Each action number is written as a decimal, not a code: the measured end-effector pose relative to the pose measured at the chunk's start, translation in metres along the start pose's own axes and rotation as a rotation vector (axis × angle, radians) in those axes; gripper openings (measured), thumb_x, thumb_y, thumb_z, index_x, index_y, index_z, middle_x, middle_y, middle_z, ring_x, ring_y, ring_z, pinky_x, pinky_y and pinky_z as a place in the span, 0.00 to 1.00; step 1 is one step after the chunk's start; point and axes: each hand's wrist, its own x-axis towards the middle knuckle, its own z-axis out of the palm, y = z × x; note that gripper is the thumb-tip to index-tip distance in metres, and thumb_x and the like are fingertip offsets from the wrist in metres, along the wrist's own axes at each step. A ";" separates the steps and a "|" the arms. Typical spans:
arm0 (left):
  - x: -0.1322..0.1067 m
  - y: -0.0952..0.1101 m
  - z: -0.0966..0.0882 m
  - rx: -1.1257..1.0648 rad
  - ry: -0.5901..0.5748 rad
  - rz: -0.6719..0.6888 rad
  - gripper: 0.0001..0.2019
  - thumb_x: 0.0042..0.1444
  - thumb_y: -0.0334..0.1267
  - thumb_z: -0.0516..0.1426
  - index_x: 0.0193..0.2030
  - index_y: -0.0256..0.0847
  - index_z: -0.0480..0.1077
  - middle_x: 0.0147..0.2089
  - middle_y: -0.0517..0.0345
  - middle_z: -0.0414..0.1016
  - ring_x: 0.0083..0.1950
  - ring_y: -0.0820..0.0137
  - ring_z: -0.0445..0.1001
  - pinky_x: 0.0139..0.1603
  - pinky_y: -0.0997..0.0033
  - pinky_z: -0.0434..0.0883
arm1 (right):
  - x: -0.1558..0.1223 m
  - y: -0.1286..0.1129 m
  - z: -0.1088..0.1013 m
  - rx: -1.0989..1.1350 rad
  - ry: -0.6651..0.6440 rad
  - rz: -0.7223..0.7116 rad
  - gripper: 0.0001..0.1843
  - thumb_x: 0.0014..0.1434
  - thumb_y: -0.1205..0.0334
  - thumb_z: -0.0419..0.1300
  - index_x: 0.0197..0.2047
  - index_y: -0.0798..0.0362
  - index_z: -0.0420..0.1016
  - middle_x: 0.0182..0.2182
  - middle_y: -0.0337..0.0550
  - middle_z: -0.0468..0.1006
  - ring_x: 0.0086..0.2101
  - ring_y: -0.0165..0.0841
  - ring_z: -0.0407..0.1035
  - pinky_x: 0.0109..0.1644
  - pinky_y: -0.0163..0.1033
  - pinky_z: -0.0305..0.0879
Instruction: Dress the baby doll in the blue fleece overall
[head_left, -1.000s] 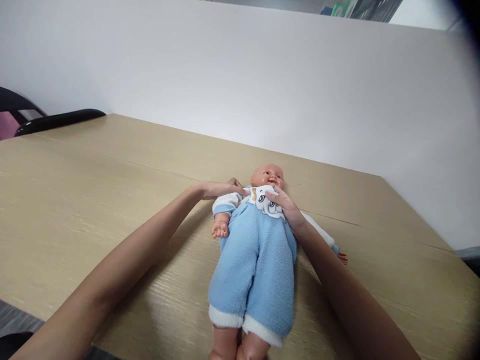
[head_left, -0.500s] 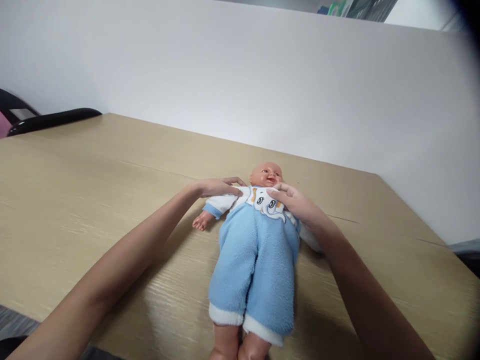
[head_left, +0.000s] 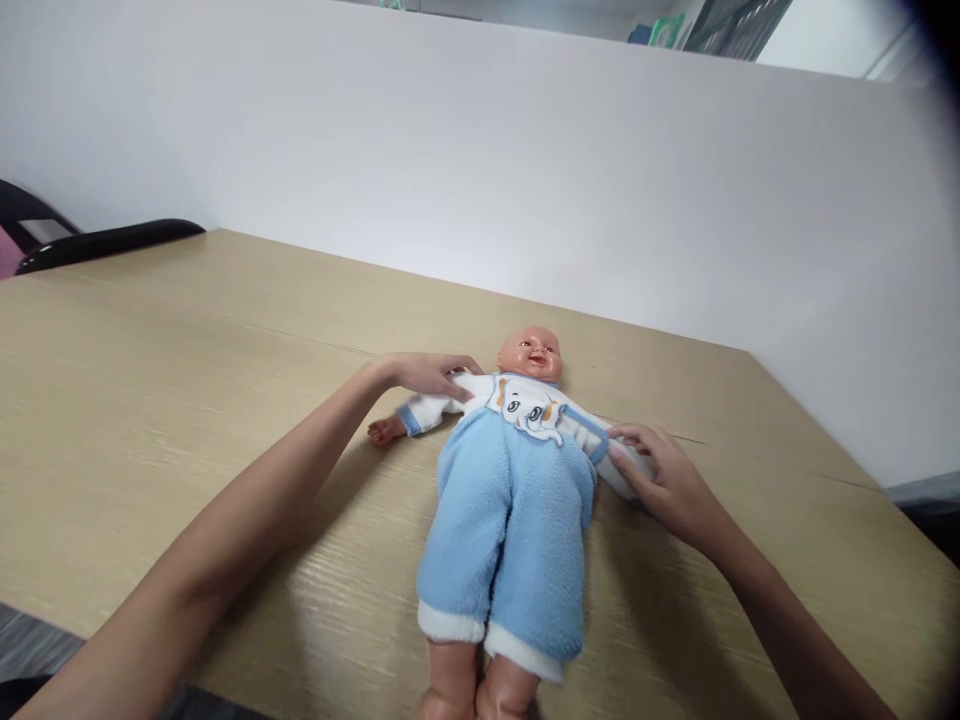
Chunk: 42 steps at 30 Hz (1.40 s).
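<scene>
A baby doll point(head_left: 531, 352) lies on its back on the table, head away from me, in a white top and fluffy light-blue overalls point(head_left: 510, 520) with an elephant on the bib point(head_left: 525, 408). My left hand point(head_left: 435, 375) grips the doll's shoulder at the left, thumb on the white sleeve. At the other side, my right hand point(head_left: 664, 470) pinches the blue-edged strap point(head_left: 589, 432) of the overalls, which stretches from the bib over the doll's sleeve. The doll's hand point(head_left: 386, 430) at the left sticks out of its blue cuff.
The wooden table point(head_left: 187, 400) reaches back to a white partition point(head_left: 450, 150). A black chair point(head_left: 112, 243) stands at the table's far left edge. Another dark object point(head_left: 930, 515) shows past the right edge.
My right hand has moved right from the doll's chest, drawing the strap out to the side. My left hand stays at the shoulder, and the doll's arm there has shifted slightly outward.
</scene>
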 end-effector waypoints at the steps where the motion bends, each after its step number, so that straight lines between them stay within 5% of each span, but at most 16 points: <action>1: -0.004 0.001 -0.003 0.018 -0.006 -0.017 0.33 0.57 0.51 0.61 0.67 0.41 0.67 0.68 0.49 0.73 0.66 0.57 0.73 0.65 0.65 0.69 | -0.012 0.010 -0.001 -0.012 0.020 -0.023 0.23 0.69 0.40 0.56 0.53 0.49 0.77 0.52 0.52 0.80 0.53 0.51 0.72 0.62 0.58 0.65; 4: -0.015 0.012 -0.011 0.087 0.015 -0.069 0.30 0.58 0.46 0.61 0.67 0.41 0.68 0.67 0.47 0.74 0.64 0.56 0.74 0.61 0.64 0.71 | -0.048 0.036 -0.003 -0.021 0.026 0.011 0.29 0.67 0.40 0.61 0.64 0.48 0.70 0.61 0.55 0.74 0.60 0.54 0.68 0.66 0.62 0.64; 7: -0.014 0.041 -0.003 0.254 0.169 -0.009 0.24 0.61 0.34 0.55 0.65 0.39 0.70 0.65 0.44 0.74 0.66 0.54 0.71 0.64 0.58 0.70 | -0.073 0.052 -0.005 0.018 0.017 0.070 0.35 0.64 0.41 0.64 0.67 0.49 0.67 0.62 0.57 0.74 0.60 0.56 0.70 0.65 0.63 0.67; 10: 0.006 0.079 0.026 0.351 0.372 0.226 0.20 0.64 0.31 0.54 0.62 0.39 0.71 0.63 0.43 0.73 0.67 0.55 0.68 0.68 0.56 0.67 | -0.081 0.055 -0.009 0.041 0.032 0.120 0.30 0.62 0.44 0.65 0.63 0.48 0.71 0.58 0.55 0.79 0.56 0.56 0.74 0.63 0.64 0.68; 14: 0.046 0.113 0.073 0.481 0.429 0.397 0.14 0.66 0.38 0.59 0.55 0.37 0.73 0.58 0.42 0.76 0.64 0.51 0.70 0.68 0.51 0.65 | -0.076 0.049 -0.013 0.170 0.121 0.201 0.26 0.58 0.44 0.69 0.55 0.47 0.75 0.50 0.52 0.83 0.49 0.52 0.79 0.57 0.59 0.74; 18: 0.071 0.111 0.095 0.499 0.400 0.424 0.10 0.71 0.41 0.58 0.52 0.37 0.74 0.52 0.47 0.80 0.56 0.55 0.75 0.57 0.56 0.68 | -0.061 0.037 -0.012 0.461 0.268 0.218 0.29 0.52 0.43 0.75 0.53 0.47 0.76 0.50 0.50 0.83 0.50 0.48 0.79 0.59 0.55 0.75; 26: 0.070 0.105 0.096 0.410 0.451 0.601 0.13 0.76 0.46 0.52 0.53 0.39 0.71 0.47 0.50 0.81 0.48 0.59 0.77 0.52 0.61 0.65 | 0.001 0.014 0.003 0.874 0.430 0.208 0.32 0.48 0.46 0.80 0.53 0.47 0.79 0.59 0.48 0.80 0.61 0.46 0.73 0.70 0.53 0.67; 31: 0.060 0.106 0.095 0.510 0.561 0.796 0.18 0.78 0.47 0.47 0.56 0.38 0.72 0.49 0.47 0.81 0.51 0.59 0.77 0.51 0.59 0.64 | 0.023 0.003 0.033 0.748 0.424 -0.038 0.24 0.54 0.51 0.76 0.51 0.46 0.79 0.50 0.44 0.81 0.52 0.42 0.76 0.65 0.52 0.70; 35: 0.047 0.102 0.092 0.547 0.552 0.804 0.19 0.78 0.48 0.46 0.57 0.41 0.74 0.48 0.47 0.81 0.49 0.60 0.76 0.52 0.58 0.65 | 0.012 -0.003 0.051 0.525 0.323 -0.182 0.13 0.62 0.51 0.69 0.48 0.45 0.81 0.44 0.44 0.77 0.48 0.42 0.73 0.59 0.51 0.71; 39: 0.042 0.104 0.086 0.236 0.483 0.744 0.15 0.75 0.48 0.51 0.51 0.42 0.75 0.47 0.48 0.80 0.49 0.62 0.76 0.55 0.61 0.68 | -0.009 -0.016 0.050 0.356 0.300 -0.233 0.15 0.73 0.51 0.55 0.47 0.46 0.81 0.50 0.49 0.75 0.54 0.46 0.69 0.63 0.55 0.66; 42: 0.052 0.103 0.083 -0.013 0.455 0.631 0.12 0.70 0.48 0.57 0.45 0.41 0.73 0.43 0.53 0.79 0.45 0.64 0.76 0.48 0.64 0.70 | -0.016 -0.026 0.049 0.380 0.314 -0.199 0.16 0.72 0.47 0.56 0.42 0.46 0.80 0.53 0.50 0.74 0.61 0.48 0.66 0.71 0.56 0.59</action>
